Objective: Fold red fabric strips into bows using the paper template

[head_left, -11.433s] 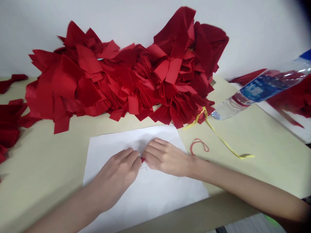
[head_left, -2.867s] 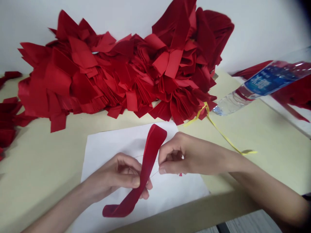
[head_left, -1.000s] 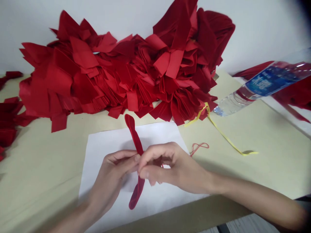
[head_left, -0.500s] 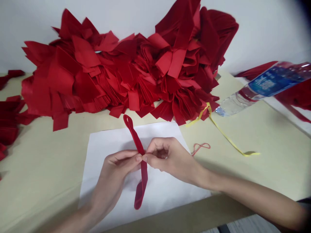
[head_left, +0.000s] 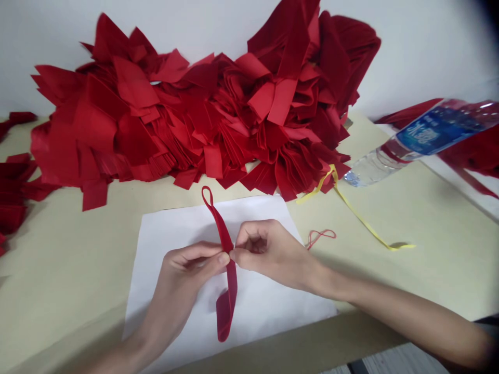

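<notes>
A red velvet-like ribbon (head_left: pixel 223 228) is folded into a long shape, with a loop at its far end and a fold at its near end. My left hand (head_left: pixel 189 280) pinches its middle from the left between thumb and fingers. From the right, my right hand (head_left: pixel 268 254) is closed in a pinch at the same spot, its fingertips meeting the ribbon's middle. Whether anything small sits between those fingertips is hidden. Both hands are above a white sheet of paper (head_left: pixel 167 223).
A large heap of red fabric strips (head_left: pixel 187 119) runs along the wall. At right lie a plastic water bottle (head_left: pixel 417 137), a yellow ribbon (head_left: pixel 362 218) and a thin red cord loop (head_left: pixel 322 236). More red pieces (head_left: pixel 13 192) lie at the left edge.
The ribbon's far loop has opened wider and shifted slightly right, and its near end hangs a little lower. Both hands keep their pinch at the middle.
</notes>
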The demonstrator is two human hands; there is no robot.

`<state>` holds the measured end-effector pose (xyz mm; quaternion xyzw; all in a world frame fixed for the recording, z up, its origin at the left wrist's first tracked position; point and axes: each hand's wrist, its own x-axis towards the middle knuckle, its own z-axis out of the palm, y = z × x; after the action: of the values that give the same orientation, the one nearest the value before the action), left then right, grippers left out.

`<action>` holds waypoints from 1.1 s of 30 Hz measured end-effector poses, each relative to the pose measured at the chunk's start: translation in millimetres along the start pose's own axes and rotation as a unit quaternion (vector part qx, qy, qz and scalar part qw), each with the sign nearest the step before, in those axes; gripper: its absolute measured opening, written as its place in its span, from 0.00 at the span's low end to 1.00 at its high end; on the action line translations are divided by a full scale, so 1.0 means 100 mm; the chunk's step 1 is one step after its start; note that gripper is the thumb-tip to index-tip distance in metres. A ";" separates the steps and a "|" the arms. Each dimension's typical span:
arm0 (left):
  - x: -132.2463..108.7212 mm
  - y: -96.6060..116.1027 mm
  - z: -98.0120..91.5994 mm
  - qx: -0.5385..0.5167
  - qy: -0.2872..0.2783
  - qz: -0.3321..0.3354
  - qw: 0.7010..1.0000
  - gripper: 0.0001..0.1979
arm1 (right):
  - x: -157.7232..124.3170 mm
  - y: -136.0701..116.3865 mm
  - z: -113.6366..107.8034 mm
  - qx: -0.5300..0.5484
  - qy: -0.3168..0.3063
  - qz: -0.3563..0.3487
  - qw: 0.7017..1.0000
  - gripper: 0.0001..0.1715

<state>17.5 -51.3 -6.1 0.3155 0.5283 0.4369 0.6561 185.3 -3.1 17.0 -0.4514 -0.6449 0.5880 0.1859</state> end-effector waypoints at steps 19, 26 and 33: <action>-0.02 -0.02 -0.03 0.047 -0.028 0.055 0.997 0.01 | 0.00 0.01 0.02 0.046 -0.024 0.025 0.998 0.11; 0.04 0.07 -0.06 0.020 -0.089 -0.054 0.994 0.04 | 0.06 -0.08 -0.16 0.065 -0.127 0.060 0.988 0.08; 0.09 0.09 -0.07 -0.134 -0.205 -0.125 0.961 0.07 | 0.02 -0.27 -0.37 0.080 -0.175 0.028 0.981 0.07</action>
<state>9.4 -39.9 -3.4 0.2390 0.3547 0.3436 0.8361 202.6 23.0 49.8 -0.3432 -0.6050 0.7129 0.0891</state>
